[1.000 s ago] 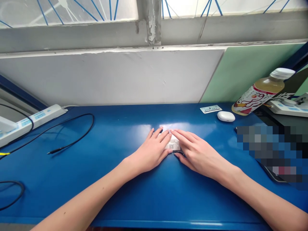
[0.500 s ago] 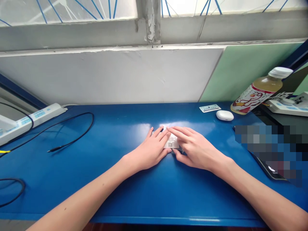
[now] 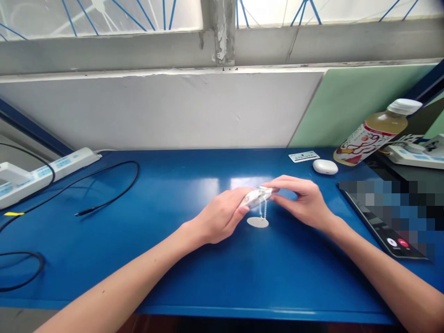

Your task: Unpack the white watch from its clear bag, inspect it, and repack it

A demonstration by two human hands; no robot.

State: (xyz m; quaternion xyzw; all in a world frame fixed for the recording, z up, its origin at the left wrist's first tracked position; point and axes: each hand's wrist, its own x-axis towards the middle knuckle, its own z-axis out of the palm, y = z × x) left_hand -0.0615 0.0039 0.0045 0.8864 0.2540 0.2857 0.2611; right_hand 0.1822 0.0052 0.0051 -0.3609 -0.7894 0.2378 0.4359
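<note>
Both my hands hold one small white packet (image 3: 255, 197) just above the blue table (image 3: 173, 194), near its middle. My left hand (image 3: 222, 215) pinches the packet's left end with curled fingers. At the right end, my right hand (image 3: 303, 200) grips it between thumb and fingertips. A short bead chain with a round white tag (image 3: 257, 222) hangs from the packet, and the tag rests on the table.
A white power strip (image 3: 45, 169) and black cables (image 3: 107, 196) lie at the left. At the back right are a white card (image 3: 304, 156), a white earbud case (image 3: 325, 166), a tilted drink bottle (image 3: 376, 132) and a phone (image 3: 385, 226), part of it blurred.
My hands lay flat on the packet on the table; now they have lifted it, fingers curled round its ends, and the chain and tag hang below.
</note>
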